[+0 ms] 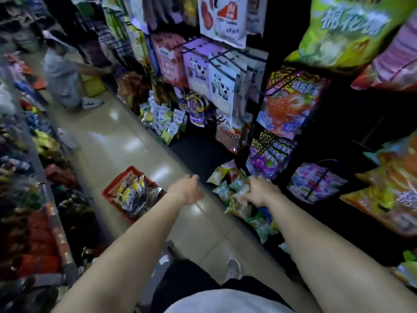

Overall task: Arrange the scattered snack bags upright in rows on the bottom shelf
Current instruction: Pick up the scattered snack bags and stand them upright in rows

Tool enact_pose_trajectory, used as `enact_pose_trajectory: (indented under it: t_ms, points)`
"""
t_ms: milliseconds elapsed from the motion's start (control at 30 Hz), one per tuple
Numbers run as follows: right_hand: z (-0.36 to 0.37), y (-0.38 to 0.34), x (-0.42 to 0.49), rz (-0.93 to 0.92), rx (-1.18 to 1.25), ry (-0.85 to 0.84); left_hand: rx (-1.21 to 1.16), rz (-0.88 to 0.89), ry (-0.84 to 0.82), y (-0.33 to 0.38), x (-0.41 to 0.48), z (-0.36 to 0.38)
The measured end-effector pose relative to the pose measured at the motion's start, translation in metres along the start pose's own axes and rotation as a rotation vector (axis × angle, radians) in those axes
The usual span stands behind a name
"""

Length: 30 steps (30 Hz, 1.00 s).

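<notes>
Several small snack bags [234, 188], green, yellow and pink, lie in a loose heap on the dark bottom shelf [200, 154] at the right of the aisle. My right hand [261, 190] reaches down onto the heap, and its fingers are buried among the bags, so the grip is hidden. My left hand [188, 187] hovers just left of the heap over the shelf edge, fingers loosely extended, holding nothing. The frame is motion-blurred.
A red basket [112, 188] with several silver and yellow packets sits on the tiled floor to my left. Larger bags [291, 102] hang on pegs above the shelf. Another person [62, 80] stands further down the aisle. Shelving lines the left side.
</notes>
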State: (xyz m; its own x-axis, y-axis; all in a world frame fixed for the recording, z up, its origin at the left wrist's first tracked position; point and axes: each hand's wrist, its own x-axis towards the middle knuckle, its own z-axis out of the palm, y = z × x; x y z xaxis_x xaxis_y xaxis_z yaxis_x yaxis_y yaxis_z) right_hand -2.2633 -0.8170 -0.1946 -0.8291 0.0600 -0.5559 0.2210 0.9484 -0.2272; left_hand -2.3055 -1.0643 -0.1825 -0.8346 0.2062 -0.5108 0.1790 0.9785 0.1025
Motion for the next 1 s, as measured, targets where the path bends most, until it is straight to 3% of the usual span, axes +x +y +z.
enact_pose_trajectory:
  t_ms: [400, 667, 833, 1000]
  points:
    - [-0.005, 0.037, 0.02, 0.388, 0.284, 0.067, 0.269, 0.389, -0.122, 0.056, 0.128, -0.038]
    - [0.014, -0.002, 0.038, 0.721, 0.45, 0.174, 0.503, 0.687, -0.258, 0.044, 0.227, -0.043]
    - [0.027, -0.038, 0.046, 0.772, 0.489, 0.178, 0.503, 0.78, -0.32, 0.026, 0.239, -0.045]
    - [0.089, -0.021, 0.067, 0.788, 0.503, 0.149, 0.532, 0.823, -0.309, 0.03, 0.266, 0.011]
